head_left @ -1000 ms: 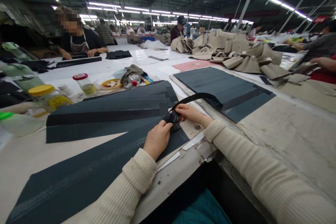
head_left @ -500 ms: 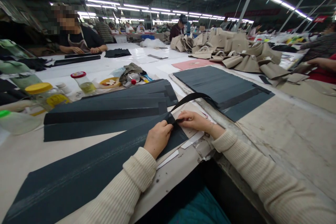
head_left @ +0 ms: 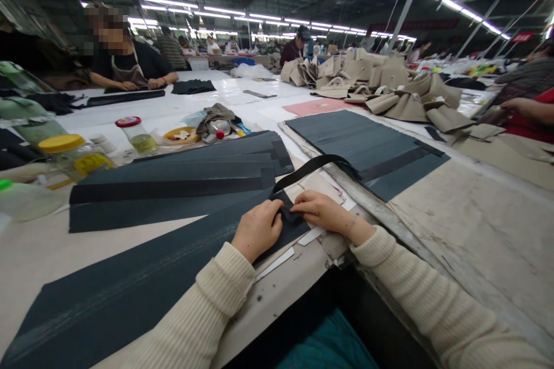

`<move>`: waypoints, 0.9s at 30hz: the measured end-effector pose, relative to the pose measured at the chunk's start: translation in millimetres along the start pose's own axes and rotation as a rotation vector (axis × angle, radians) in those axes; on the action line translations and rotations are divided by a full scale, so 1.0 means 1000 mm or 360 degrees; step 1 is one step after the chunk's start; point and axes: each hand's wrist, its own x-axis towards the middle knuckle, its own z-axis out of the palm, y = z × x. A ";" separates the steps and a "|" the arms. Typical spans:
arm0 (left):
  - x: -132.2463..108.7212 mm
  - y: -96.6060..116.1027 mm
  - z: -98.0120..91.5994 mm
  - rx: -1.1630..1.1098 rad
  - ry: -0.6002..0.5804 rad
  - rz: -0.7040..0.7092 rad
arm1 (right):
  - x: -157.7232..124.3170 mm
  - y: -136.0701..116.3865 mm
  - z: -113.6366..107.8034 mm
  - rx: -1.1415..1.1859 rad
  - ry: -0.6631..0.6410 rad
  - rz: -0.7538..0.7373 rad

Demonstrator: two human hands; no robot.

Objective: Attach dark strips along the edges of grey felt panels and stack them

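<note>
The left hand (head_left: 258, 229) rests at the near right end of a long dark panel (head_left: 130, 285), fingers curled, with the fingertips at a small dark flap (head_left: 289, 205). The degree of closure of the left grip cannot be told. The right hand (head_left: 321, 211) is narrow, thumb and forefinger pinching the opposite edge of the flap. The two hands are near each other, not touching.

A black strip (head_left: 309, 168) rises in an arc from beside the left fingertips and extends right to the edge of a dark sheet (head_left: 341, 138). Whether the strip and the flap are one piece cannot be told.

The panel lies flat on the table (head_left: 480, 230), running diagonally toward the lower left. Behind it is a fanned stack of dark panels (head_left: 173, 210). A white slip (head_left: 274, 264) lies just beside the panel's front edge. A yellow-lidded jar (head_left: 71, 155) and a red-lidded jar (head_left: 141, 137) stand beyond the stack.
</note>
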 end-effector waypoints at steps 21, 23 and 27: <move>0.001 0.005 -0.006 0.0215 -0.0227 -0.0004 | -0.006 -0.023 -0.008 -0.0188 -0.0147 0.0012; 0.001 0.005 -0.007 0.0200 -0.0247 -0.0004 | -0.010 -0.029 -0.013 -0.0161 -0.0152 0.0041; 0.001 0.005 -0.008 0.0206 -0.0259 -0.0002 | -0.011 -0.038 -0.014 -0.0118 -0.0079 0.0151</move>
